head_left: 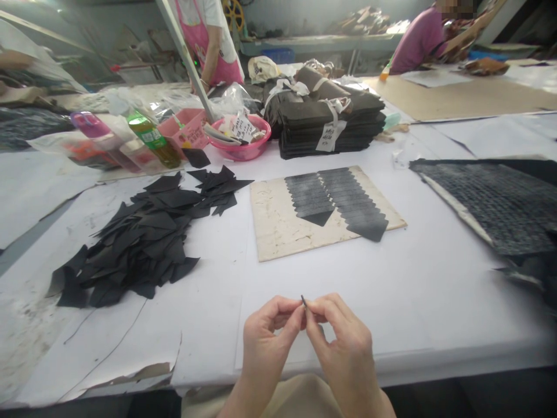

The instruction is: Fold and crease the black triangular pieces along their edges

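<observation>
My left hand and my right hand meet above the table's near edge, both closed in a pinch. Between their fingertips is a small dark piece, seen nearly edge-on, so its full shape is hidden. Ahead of my hands lies a beige board bearing two overlapping rows of black pointed pieces. The front piece of the right row reaches over the board's near edge. Off to the left is a loose heap of black cut pieces, with a smaller pile beside it.
Behind the board sit a pink basin, a green-labelled bottle and tied stacks of black pieces. A dark textured sheet lies to the right. Two people are farther back, one in a pink apron. White paper covers the table.
</observation>
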`<state>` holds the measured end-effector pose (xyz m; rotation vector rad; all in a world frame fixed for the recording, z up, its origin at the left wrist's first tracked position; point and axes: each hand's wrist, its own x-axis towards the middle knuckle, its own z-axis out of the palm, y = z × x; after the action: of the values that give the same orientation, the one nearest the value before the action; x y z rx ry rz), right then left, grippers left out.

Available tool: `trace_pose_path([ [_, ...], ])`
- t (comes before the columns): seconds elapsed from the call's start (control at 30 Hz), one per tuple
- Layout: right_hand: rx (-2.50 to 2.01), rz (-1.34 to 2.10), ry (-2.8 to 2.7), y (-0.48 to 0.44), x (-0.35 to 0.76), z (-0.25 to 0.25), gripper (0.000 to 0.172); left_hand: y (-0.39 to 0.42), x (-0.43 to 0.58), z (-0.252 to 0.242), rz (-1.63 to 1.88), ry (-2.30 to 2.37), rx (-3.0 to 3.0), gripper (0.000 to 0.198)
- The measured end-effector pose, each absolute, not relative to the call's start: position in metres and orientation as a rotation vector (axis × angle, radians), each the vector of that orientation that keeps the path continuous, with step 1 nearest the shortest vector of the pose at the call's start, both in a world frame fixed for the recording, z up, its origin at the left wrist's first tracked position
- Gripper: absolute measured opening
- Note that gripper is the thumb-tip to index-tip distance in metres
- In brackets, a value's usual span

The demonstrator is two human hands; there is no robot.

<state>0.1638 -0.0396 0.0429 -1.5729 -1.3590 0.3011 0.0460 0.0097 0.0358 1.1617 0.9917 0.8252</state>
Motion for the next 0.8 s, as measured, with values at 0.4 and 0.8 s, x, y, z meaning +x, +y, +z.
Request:
trace_pose_path([
  [0.4,-1.642,0.005,-1.551,-0.039,0.16,0.044,0.013,0.008,0.049,0.035,0.843,1.13,1.314,0.015],
  [0.8,-1.597,0.116,-1.456,-0.042,0.158,0.04,0.012,0.006,0.057,0.033,0.862,1.161,1.268,0.015],
])
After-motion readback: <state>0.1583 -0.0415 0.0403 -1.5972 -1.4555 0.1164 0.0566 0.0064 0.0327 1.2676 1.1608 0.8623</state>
